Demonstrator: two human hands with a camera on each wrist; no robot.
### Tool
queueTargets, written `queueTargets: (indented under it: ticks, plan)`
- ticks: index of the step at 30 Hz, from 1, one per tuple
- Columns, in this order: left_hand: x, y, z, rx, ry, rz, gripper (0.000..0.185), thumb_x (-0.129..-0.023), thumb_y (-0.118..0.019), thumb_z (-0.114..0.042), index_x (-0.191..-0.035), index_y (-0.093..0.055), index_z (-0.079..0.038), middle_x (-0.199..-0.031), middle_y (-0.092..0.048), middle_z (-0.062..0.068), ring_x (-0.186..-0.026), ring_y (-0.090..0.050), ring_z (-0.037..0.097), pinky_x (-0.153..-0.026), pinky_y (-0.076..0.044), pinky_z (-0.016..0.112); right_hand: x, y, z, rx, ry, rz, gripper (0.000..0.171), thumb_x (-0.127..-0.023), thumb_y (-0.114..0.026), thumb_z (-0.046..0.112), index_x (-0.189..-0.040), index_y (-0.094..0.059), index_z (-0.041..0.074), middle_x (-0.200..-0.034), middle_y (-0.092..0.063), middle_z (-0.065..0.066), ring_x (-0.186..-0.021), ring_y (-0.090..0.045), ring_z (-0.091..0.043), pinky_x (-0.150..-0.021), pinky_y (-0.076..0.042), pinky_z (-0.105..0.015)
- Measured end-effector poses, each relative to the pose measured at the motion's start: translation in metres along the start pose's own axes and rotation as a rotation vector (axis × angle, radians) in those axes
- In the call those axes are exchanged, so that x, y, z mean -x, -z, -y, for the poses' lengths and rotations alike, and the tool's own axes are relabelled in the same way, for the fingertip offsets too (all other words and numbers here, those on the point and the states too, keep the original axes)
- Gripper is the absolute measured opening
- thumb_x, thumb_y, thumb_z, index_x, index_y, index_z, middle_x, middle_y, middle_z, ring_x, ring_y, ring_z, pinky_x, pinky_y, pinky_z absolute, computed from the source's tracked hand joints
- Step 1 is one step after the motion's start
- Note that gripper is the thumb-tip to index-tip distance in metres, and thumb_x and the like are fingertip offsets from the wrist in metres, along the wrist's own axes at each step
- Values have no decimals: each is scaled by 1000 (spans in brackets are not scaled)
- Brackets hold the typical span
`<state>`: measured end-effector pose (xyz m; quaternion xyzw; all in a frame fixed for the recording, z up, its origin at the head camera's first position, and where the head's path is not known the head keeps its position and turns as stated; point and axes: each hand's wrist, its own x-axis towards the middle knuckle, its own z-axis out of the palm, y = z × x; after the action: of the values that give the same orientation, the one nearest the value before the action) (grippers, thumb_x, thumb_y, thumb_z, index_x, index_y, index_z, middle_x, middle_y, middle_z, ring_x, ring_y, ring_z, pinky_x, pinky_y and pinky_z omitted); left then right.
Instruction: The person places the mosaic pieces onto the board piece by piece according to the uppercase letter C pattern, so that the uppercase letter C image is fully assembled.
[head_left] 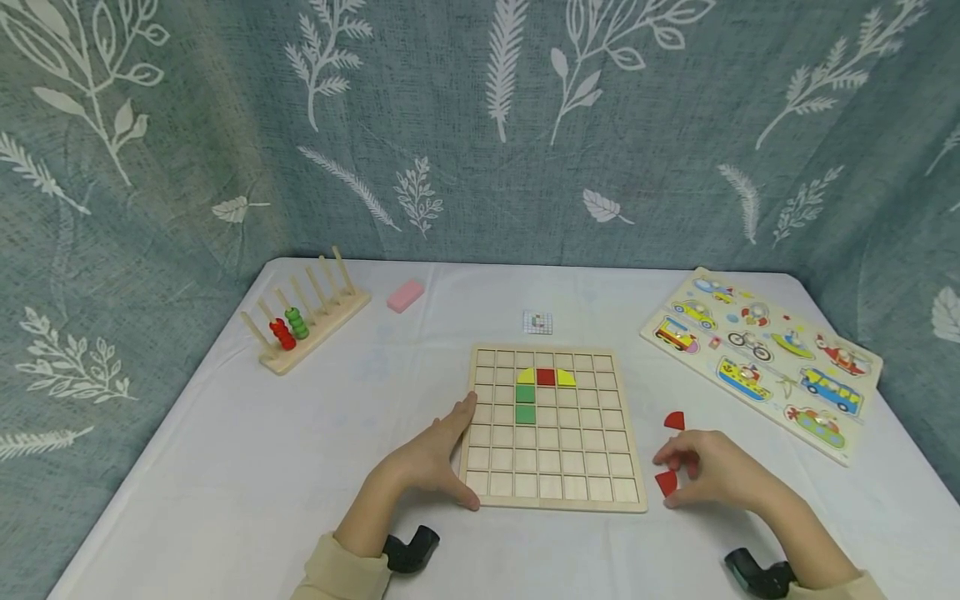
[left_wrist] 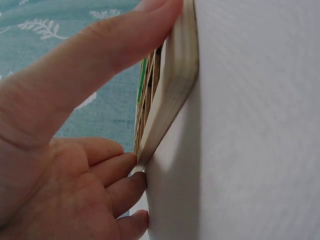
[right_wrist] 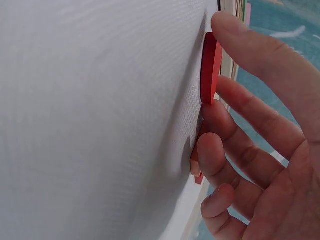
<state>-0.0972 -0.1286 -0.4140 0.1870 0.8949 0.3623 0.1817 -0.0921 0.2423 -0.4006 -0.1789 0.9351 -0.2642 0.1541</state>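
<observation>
A square wooden grid board (head_left: pixel 499 483) lies in the middle of the table. Along its left edge my left hand (head_left: pixel 431 454) spreads its fingers, with the thumb (left_wrist: pixel 115 47) on the near left corner. Inside the grid sit a red square (head_left: pixel 545 377), two yellow quarter-round pieces (head_left: pixel 566 379) and two green squares (head_left: pixel 525 414). Right of the board, my right hand (head_left: pixel 716 471) pinches a red quarter-round piece (right_wrist: pixel 210 69) between thumb and fingers, low over the cloth. Another red quarter-round piece (head_left: pixel 675 420) lies just beyond the fingers; the right wrist view shows more red behind them.
Beyond the board is a small printed pattern card (head_left: pixel 537 322). A wooden peg stand (head_left: pixel 318 331) with red and green beads and a pink block (head_left: pixel 406 296) are at the back left. A vehicle puzzle board (head_left: pixel 765 367) lies at the right.
</observation>
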Motion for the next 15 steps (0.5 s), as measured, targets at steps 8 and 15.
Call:
queueTargets:
  ticks: [8, 15]
  plan:
    - [1, 0, 0, 7, 7, 9, 131, -46, -91, -23, -145, -10, 1, -150, -12, 16, -138, -12, 28, -111, -13, 46, 1, 0, -2, -39, 55, 22, 31, -59, -85, 19, -86, -71, 17, -77, -58, 11, -64, -47, -8, -54, -42, -20]
    - [0, 0, 1, 4, 1, 6, 131, -45, -91, -24, -145, -10, 1, -150, -12, 16, -137, -12, 29, -110, -13, 47, 2, 0, -3, -81, 48, 55, 28, -63, -82, 18, -89, -72, 16, -74, -57, 10, -64, -46, -8, -52, -41, -20]
